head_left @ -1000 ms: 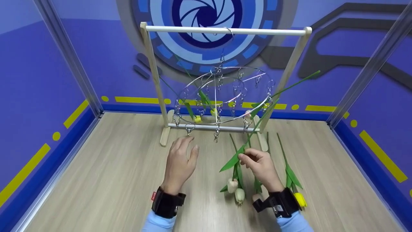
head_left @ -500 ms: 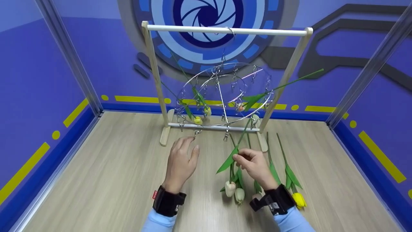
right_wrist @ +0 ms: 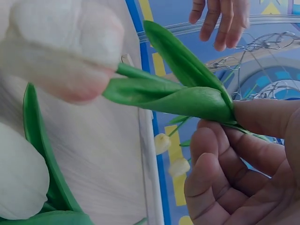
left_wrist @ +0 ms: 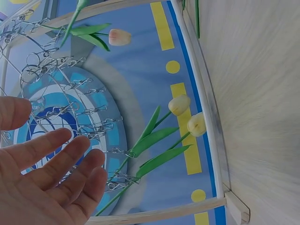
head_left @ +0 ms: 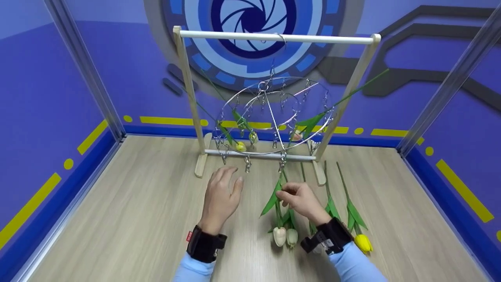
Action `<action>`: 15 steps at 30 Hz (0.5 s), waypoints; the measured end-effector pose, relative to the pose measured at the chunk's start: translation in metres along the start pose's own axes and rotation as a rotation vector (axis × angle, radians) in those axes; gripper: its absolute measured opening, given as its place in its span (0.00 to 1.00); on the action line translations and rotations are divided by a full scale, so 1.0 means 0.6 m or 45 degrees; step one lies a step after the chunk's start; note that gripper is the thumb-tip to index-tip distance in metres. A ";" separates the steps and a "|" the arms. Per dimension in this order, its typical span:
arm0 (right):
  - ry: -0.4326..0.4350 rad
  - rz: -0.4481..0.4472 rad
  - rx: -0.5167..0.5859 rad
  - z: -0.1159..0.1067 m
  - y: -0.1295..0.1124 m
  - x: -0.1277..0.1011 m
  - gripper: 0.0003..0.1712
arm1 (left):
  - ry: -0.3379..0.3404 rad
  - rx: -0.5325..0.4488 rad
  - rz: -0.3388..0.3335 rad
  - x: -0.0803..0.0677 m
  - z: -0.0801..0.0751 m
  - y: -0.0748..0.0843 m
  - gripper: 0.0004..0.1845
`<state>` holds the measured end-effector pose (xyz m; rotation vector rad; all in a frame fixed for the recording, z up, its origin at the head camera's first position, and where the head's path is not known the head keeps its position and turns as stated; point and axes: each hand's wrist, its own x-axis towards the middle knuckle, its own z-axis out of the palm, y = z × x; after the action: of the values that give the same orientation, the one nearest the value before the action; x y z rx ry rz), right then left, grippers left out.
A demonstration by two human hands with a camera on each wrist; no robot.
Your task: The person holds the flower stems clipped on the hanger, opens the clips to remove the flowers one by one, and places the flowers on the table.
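A round wire clip hanger [head_left: 274, 113] hangs from a wooden rack [head_left: 274, 38]. Two yellow tulips [head_left: 240, 147] and a pink one [head_left: 296, 136] hang head down from its clips. My right hand [head_left: 283, 192] pinches the stem and leaf of a white tulip [head_left: 279, 236] just below a front clip [head_left: 282, 160]. In the right wrist view my fingertips [right_wrist: 253, 112] grip the folded green leaf [right_wrist: 187, 93]. My left hand [head_left: 229, 178] hovers open with spread fingers below the hanger's front clips, holding nothing. Its palm [left_wrist: 47, 178] faces the clips [left_wrist: 93, 136].
More tulips lie on the wooden table to the right of my right hand, among them a yellow one [head_left: 364, 243] and a white one [head_left: 291, 237]. The rack's feet [head_left: 200, 166] stand mid-table. Blue walls enclose the table on three sides.
The hanger has turned and swung, bringing a front clip over the held stem. My right hand has moved left and slightly down with the tulip. The left hand has barely moved.
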<state>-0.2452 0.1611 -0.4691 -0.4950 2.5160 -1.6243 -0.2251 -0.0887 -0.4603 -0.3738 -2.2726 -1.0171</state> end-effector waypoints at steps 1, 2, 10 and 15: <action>-0.011 0.015 -0.006 0.000 0.001 0.003 0.08 | 0.002 0.005 0.002 0.000 0.001 0.000 0.16; -0.020 0.033 -0.007 0.000 0.002 0.005 0.09 | 0.002 0.010 0.003 0.000 0.001 -0.001 0.16; -0.098 0.137 -0.029 0.003 0.009 0.022 0.09 | -0.013 0.030 -0.006 0.000 0.003 -0.001 0.16; -0.163 0.160 -0.039 0.009 0.012 0.029 0.09 | -0.031 0.030 -0.027 -0.001 0.003 0.001 0.16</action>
<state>-0.2615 0.1537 -0.4761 -0.4199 2.4296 -1.4634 -0.2254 -0.0868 -0.4613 -0.3550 -2.3126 -1.0004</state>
